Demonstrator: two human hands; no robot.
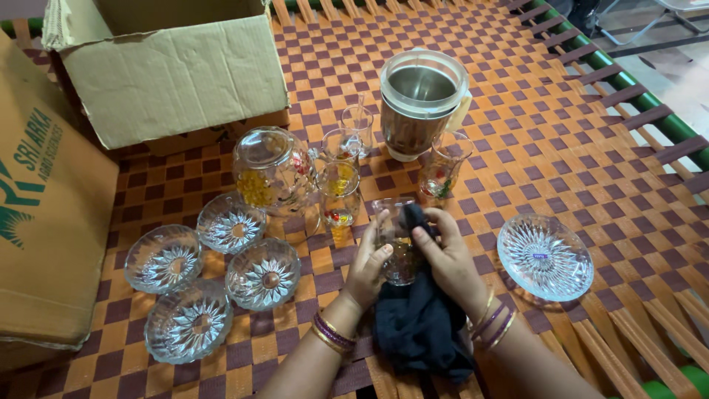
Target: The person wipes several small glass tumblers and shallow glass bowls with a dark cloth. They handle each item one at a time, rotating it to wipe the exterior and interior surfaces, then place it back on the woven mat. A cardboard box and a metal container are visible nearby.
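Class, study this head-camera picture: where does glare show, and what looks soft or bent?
Head view: bright glints sparkle on the cut-glass bowls and the round glass jug; the steel blender jar shines evenly. The clear tumbler, held by both hands with a black cloth, looks slightly soft. Woven lines bow toward the frame edges.

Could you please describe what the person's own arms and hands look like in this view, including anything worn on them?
Both forearms are bare, with no sleeves in view. The left hand has a stack of bangles at the wrist, gold ones with purple between. The right hand has a similar set of gold and purple bangles on its wrist. No gloves or watch show, and I cannot make out any rings.
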